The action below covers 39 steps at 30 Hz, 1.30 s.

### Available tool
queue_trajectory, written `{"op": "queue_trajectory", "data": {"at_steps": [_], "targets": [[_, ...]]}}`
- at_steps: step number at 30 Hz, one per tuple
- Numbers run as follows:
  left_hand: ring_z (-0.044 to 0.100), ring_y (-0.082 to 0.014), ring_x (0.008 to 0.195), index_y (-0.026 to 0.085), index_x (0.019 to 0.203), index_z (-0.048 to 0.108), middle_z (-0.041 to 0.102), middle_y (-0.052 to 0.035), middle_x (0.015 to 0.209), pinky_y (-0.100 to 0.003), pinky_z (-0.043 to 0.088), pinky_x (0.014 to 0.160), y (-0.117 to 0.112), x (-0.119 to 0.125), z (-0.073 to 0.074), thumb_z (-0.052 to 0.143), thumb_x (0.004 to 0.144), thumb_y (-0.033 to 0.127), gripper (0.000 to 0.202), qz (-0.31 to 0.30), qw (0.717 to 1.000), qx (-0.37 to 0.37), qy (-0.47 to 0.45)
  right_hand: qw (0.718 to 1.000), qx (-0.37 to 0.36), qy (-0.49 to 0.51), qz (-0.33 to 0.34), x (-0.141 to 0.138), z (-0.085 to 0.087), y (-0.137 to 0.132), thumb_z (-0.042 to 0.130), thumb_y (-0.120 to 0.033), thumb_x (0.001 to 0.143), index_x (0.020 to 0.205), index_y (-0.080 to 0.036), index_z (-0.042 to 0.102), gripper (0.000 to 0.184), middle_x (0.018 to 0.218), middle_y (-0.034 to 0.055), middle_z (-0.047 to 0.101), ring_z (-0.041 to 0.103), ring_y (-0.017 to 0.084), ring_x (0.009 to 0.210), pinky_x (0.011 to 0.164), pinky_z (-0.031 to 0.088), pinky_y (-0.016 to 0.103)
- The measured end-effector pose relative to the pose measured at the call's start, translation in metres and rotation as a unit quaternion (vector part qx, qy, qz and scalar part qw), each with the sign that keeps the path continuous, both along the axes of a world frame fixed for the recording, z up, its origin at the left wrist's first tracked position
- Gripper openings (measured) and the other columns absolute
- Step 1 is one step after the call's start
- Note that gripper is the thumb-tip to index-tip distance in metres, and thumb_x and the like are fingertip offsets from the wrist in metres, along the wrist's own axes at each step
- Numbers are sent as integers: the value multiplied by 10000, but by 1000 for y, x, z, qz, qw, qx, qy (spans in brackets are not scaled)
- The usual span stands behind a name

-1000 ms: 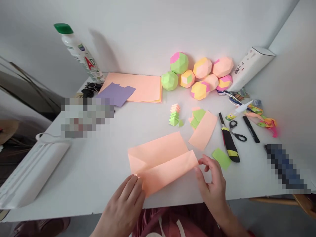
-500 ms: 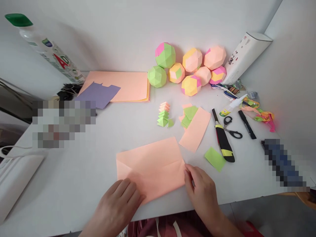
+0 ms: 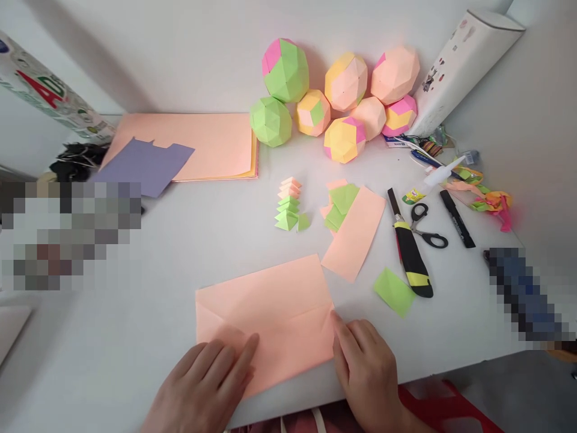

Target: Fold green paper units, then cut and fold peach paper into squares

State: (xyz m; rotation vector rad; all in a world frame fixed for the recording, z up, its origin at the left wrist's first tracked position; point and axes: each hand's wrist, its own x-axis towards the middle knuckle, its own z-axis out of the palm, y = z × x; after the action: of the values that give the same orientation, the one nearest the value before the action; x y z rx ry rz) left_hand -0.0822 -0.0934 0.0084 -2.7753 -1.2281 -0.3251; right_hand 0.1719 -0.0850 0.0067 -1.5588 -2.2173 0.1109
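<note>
A large peach sheet of paper (image 3: 274,300) lies on the table in front of me, with creases across it and along its right edge. My left hand (image 3: 205,382) rests on its lower left part, index finger stretched out and the other fingers bent on the paper. At the right edge, my right hand (image 3: 367,367) has its index fingertip on the crease, with the thumb by the sheet's edge. A smaller peach strip (image 3: 356,234) partly covers green paper pieces (image 3: 341,204) just beyond the sheet.
Faceted paper balls (image 3: 286,72) stand at the back wall. Small folded pieces (image 3: 288,207) form a row. On the right lie a cutter (image 3: 410,252), scissors (image 3: 426,225), a marker (image 3: 457,218), a glue bottle (image 3: 430,180) and a green slip (image 3: 393,291). Peach sheets (image 3: 220,144) lie back left.
My left index finger has stretched out further onto the sheet. My right index finger has straightened against its right edge. The camera view has shifted closer.
</note>
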Motion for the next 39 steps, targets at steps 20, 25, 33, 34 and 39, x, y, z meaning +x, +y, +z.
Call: {"op": "queue_trajectory", "data": {"at_steps": [20, 25, 33, 34, 39], "targets": [[346, -362, 1320, 175, 1191, 528, 418, -153, 1388, -515, 415, 1004, -3, -8, -5, 472, 883, 142, 314, 61, 989, -104, -91, 1000, -18, -14, 9, 0, 2, 0, 427, -81, 908, 1192, -103, 577, 322, 614, 27, 492, 446, 168, 575, 505, 351, 308], [362, -368, 1311, 175, 1172, 532, 401, -165, 1404, -531, 435, 983, -4, -8, -6, 457, 890, 153, 292, 69, 988, -100, -90, 999, -10, -28, 11, 0, 2, 0, 418, -79, 909, 1203, -100, 579, 335, 604, 23, 474, 435, 166, 562, 493, 336, 303], [328, -375, 1327, 193, 1195, 529, 391, -145, 1427, -549, 363, 1022, -3, -1, -5, 452, 863, 140, 344, 63, 992, -74, -79, 999, -2, -44, 10, -2, 2, 2, 403, -65, 910, 1182, -108, 593, 335, 609, 23, 471, 425, 159, 560, 491, 324, 293], [315, -376, 1333, 208, 1208, 531, 416, -120, 1416, -558, 333, 1040, -4, -1, -6, 449, 854, 145, 368, 60, 992, -73, -83, 999, -2, -45, 9, -2, 2, 2, 402, -65, 910, 1176, -113, 596, 333, 610, 23, 471, 424, 158, 559, 491, 323, 292], [237, -306, 1380, 240, 1243, 549, 508, 12, 1368, -500, 126, 1154, -3, -2, -5, 418, 801, 153, 469, -2, 994, -90, -64, 998, 4, -54, 10, -2, 2, 2, 402, -56, 906, 1145, -95, 609, 318, 613, 27, 475, 430, 160, 566, 485, 324, 292]]}}
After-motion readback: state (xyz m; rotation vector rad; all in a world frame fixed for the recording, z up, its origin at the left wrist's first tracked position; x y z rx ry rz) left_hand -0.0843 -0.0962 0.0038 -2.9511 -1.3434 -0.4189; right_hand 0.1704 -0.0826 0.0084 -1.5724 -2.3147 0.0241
